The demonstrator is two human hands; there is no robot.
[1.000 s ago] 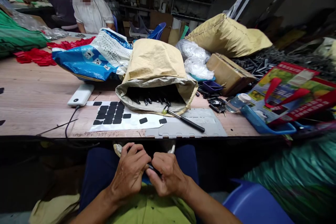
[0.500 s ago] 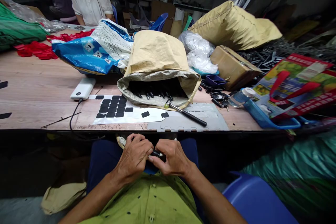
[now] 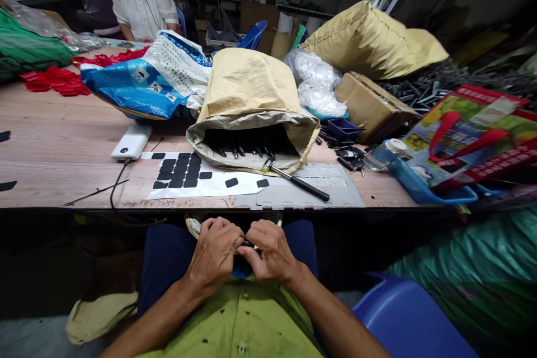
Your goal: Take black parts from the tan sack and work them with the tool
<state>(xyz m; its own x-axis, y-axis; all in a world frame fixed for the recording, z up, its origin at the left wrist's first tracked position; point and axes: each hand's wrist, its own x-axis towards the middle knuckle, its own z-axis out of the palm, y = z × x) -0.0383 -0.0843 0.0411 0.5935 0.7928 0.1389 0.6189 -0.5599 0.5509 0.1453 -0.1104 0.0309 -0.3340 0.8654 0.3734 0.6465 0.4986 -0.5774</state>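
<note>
Over my lap, below the table edge, my left hand (image 3: pixel 218 250) and my right hand (image 3: pixel 269 251) meet with fingers closed on one small black part (image 3: pixel 248 244). Most of that part is hidden by the fingers. On the table ahead, a beige sack (image 3: pixel 251 86) lies with its mouth towards me and several black pieces inside. A hammer (image 3: pixel 300 180) with a black handle leans at the sack's lip. Left of it, a white sheet (image 3: pixel 218 186) bears several black rounded stickers.
A white power bank (image 3: pixel 131 142) with a cable lies left. Behind it is a blue-white bag (image 3: pixel 130 81). At right are a carton (image 3: pixel 373 106), loose black parts, a bottle (image 3: pixel 384 155) and a blue tray (image 3: pixel 428 193) with a red bag. A person in white sits across the table.
My hands have drawn slightly closer together, and less of the black part shows between them. The view has shifted very slightly.
</note>
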